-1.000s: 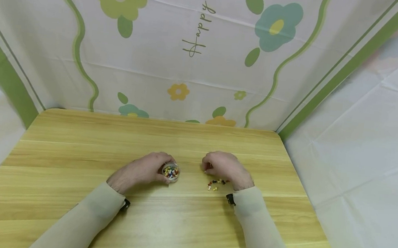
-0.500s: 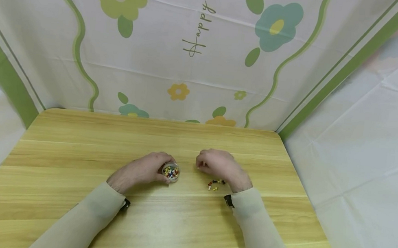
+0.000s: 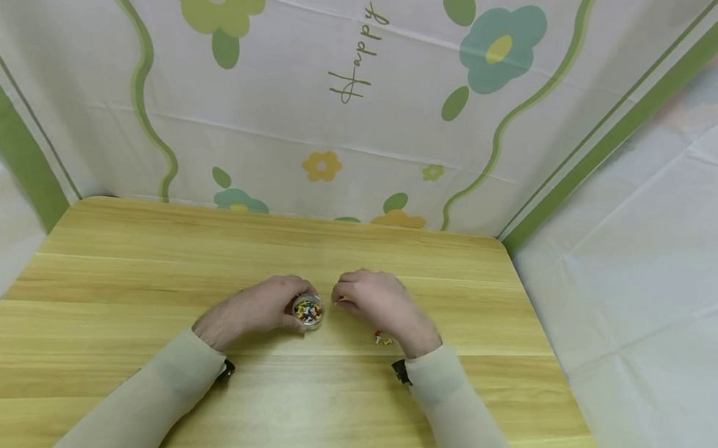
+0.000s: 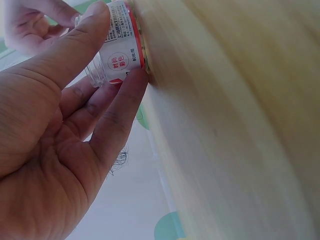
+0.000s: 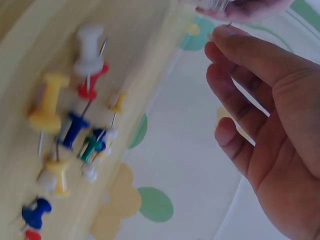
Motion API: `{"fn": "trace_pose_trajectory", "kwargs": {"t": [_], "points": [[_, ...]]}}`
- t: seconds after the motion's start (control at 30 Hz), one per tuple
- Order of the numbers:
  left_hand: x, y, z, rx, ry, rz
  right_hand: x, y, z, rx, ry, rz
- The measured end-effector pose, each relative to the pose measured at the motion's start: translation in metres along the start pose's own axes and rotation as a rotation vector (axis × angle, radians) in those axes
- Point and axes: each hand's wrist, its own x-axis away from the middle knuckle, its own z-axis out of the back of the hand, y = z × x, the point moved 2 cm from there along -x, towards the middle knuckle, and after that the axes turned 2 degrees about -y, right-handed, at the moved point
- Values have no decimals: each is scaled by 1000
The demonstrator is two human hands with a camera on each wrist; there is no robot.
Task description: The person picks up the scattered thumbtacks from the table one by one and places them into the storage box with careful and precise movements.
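Note:
My left hand [image 3: 256, 308] curls its fingers and thumb round a small clear plastic jar [image 4: 122, 42], which stands upright on the table with a white and red label. Inside are several colourful push pins [image 3: 307, 312]. Close to the right of the jar, my right hand [image 3: 379, 304] pinches a push pin between thumb and fingertips; only a bit of its needle shows, and its colour is hard to tell. Loose push pins lie under and behind the right wrist, among them a yellow push pin [image 5: 48, 102], a white push pin [image 5: 90, 50] and a green push pin [image 5: 90, 149].
The wood-grain table [image 3: 284, 415] reaches back to a white curtain [image 3: 279, 104] printed with flowers and lettering. White curtain panels also hang at the left and right. A black band [image 3: 402, 371] sits at the right sleeve's cuff.
My right hand has moved left from the loose push pins towards the jar, its forearm now covering part of the pile. The left hand and jar have stayed in place.

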Motion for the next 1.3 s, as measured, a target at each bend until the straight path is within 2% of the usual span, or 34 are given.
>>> {"fn": "trace_pose_trajectory", "kwargs": {"t": [0.3,0.77,1.0,1.3], "points": [[1,-1,1,10,-9,-2,-4,-18,-2,7,92,46],[0,-2,0,-3,-5,5,-8,-24,-9,59,84,57],[1,-3,-1,7,-4,-7,-5,-15,-5,16,90,37],[0,-3,-1,5,7,-2,7,16,8,-78,20,-56]]}}
